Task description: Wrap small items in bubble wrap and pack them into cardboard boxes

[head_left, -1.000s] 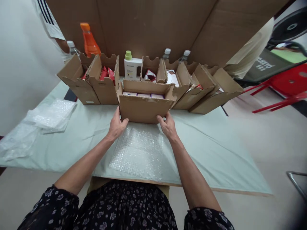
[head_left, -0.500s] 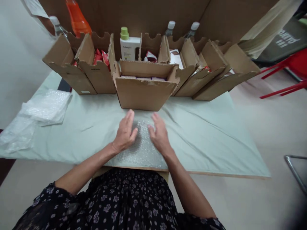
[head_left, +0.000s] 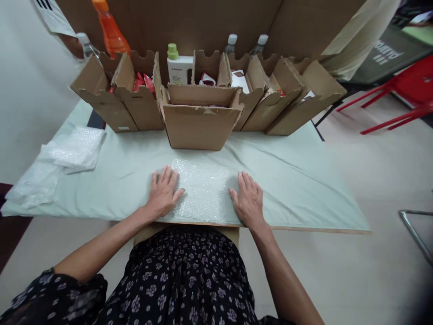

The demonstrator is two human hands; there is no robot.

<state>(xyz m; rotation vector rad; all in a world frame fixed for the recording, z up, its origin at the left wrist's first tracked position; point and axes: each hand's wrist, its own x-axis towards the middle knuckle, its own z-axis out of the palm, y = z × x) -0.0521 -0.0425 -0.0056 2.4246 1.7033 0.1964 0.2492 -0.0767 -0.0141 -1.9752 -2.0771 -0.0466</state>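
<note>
A sheet of clear bubble wrap (head_left: 203,192) lies flat on the pale green tablecloth (head_left: 287,180), close to the table's front edge. My left hand (head_left: 163,192) rests with fingers spread at the sheet's left side, its thumb over the wrap. At the right side, my right hand (head_left: 248,198) lies palm down on the cloth, fingers stretched out and thumb pointing toward the wrap. Neither hand holds anything. Just beyond the sheet stands an open cardboard box (head_left: 199,126) whose contents are mostly hidden by its front wall.
More bubble wrap (head_left: 76,146) is heaped at the table's left. Behind stand several cardboard bins, one with red packets (head_left: 145,83), a white bottle with a green cap (head_left: 179,67) and an orange bottle (head_left: 113,34). A red chair (head_left: 402,90) is off to the right.
My hands have moved apart and down, from hovering over the bubble wrap to its left and right sides. The head view has shifted slightly.
</note>
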